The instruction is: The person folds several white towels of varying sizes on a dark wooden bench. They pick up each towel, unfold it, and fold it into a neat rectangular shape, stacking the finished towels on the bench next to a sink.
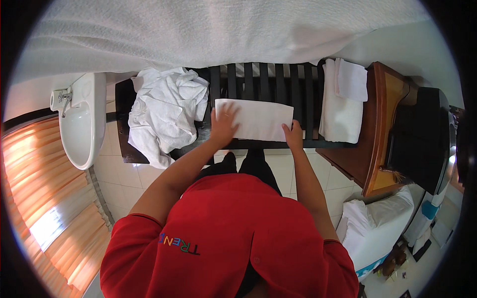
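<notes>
- Watching through the head camera, I saw a folded white cloth [259, 121] lying flat on a black slatted desk [264, 82], mid-length and close to the desk's near edge, its long side running along that edge.
- I saw the left hand [225, 124] rest palm down on the cloth's left part, fingers spread open and gripping nothing.
- I saw the right hand [294, 135] at the cloth's right end, thumb on top near the corner; I could not tell whether the fingers pinched the edge or only lay beside it.
- On the desk's left end I had a loose heap of white towels [169, 107], crumpled, part of it drooping over the near edge.
- On the desk's right end I made out a folded white towel [342, 121], with a smaller folded cloth [352, 79] on top toward the desk's far side.
- Beyond the desk's far edge I saw a broad white fabric [213, 35].
- Just right of the desk stood a brown wooden cabinet [363, 136], with a bulky black object [420, 139] at its right.
- Left of the desk I noted a white basin [78, 121] with a metal tap [65, 101], and peach curtains [54, 198] farther out.
- On the desk's near side I saw the person's red shirt [228, 218].
</notes>
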The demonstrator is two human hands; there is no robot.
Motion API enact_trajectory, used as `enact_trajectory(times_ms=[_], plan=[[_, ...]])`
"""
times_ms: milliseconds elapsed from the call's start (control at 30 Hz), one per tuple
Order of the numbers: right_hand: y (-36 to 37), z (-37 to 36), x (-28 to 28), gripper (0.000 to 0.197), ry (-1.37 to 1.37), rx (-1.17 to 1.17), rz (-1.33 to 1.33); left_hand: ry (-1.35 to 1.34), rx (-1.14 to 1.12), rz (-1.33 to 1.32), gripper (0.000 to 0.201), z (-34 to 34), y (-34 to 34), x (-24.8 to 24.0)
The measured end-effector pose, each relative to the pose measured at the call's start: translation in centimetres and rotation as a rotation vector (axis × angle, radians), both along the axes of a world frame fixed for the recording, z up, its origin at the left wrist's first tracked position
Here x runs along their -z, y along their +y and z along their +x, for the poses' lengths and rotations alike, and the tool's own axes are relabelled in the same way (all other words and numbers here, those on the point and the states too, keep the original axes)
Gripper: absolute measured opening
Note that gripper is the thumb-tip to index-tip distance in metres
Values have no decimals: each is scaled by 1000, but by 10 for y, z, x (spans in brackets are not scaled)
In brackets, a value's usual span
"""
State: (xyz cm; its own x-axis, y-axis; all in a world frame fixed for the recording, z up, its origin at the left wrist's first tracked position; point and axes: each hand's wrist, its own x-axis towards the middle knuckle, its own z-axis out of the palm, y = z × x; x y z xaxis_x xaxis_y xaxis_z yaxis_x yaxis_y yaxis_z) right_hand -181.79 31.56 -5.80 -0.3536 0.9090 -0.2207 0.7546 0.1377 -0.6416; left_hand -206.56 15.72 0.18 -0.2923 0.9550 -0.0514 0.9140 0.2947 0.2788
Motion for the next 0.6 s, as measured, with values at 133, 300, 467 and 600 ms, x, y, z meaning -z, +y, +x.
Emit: enact_trajectory(times_ms=[133, 300, 467, 600], plan=[[0, 0, -12, 42, 147, 27, -135, -151, 249, -274, 69, 37, -3, 0], [-4, -34, -68, 50, 542, 60, -358, -219, 263, -293, 67, 38, -21, 8], [-30, -90, -110, 62, 542, -144, -430, -301, -167, -58, 66, 17, -47, 12], [-54, -133, -112, 69, 330, -299, -355, -388, -630, 117, 52, -5, -54, 29]])
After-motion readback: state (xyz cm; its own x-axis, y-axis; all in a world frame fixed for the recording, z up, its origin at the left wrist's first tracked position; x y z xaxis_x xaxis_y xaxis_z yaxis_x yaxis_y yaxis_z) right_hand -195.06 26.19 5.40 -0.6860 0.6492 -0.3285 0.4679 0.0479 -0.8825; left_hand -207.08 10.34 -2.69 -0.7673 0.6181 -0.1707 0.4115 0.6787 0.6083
